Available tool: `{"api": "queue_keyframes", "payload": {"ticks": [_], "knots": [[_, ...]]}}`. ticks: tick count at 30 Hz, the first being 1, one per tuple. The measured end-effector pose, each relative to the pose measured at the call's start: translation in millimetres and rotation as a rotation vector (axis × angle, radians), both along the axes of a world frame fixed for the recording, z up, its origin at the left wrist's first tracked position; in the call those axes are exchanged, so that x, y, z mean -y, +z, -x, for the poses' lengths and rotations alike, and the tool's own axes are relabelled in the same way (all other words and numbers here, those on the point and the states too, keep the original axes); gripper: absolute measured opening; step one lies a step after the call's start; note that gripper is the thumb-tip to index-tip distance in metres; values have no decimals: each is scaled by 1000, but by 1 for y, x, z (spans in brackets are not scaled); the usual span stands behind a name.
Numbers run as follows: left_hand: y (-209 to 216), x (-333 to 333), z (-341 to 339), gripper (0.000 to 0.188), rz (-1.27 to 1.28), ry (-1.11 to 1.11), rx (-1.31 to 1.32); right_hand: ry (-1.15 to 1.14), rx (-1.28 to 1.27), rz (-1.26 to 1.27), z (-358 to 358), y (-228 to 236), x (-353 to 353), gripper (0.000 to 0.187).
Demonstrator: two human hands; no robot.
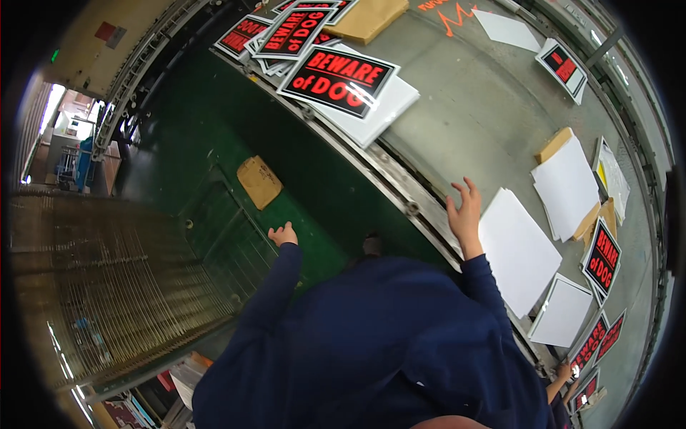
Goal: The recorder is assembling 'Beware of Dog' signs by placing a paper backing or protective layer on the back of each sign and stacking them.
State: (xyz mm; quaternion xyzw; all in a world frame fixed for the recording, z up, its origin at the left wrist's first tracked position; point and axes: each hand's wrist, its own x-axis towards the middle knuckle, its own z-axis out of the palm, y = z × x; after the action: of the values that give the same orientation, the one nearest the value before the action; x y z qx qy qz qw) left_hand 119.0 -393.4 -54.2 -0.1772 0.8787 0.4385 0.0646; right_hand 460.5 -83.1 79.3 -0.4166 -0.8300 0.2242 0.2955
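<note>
My left hand [284, 234] is held out low on the left over the green floor, its fingers loosely bent and apart, with nothing in it. My right hand [466, 214] is at the near edge of the grey table, fingers spread and empty. Just right of it lies a stack of blank white sheets [519, 252]. Farther along the table, at the upper middle, glossy black signs with red lettering [337, 80] lie on more white sheets [393, 107].
A brown cardboard piece [259, 183] lies on the floor. At left stands a wire drying rack [136, 286]. More white sheets [568, 189] and a black-and-red sign [602, 259] are at right. Another person's hand [563, 373] touches a sign at lower right. A metal rail [386, 175] edges the table.
</note>
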Motion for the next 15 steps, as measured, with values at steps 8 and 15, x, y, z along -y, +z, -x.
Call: {"api": "queue_keyframes", "payload": {"ticks": [8,15], "knots": [[32,-82,121,59,-447,-385,-389,136,-18,-39,156,-2,-83,29],[110,-202,164,69,-76,-943,-626,-89,-42,-21,255,-57,-174,39]]}}
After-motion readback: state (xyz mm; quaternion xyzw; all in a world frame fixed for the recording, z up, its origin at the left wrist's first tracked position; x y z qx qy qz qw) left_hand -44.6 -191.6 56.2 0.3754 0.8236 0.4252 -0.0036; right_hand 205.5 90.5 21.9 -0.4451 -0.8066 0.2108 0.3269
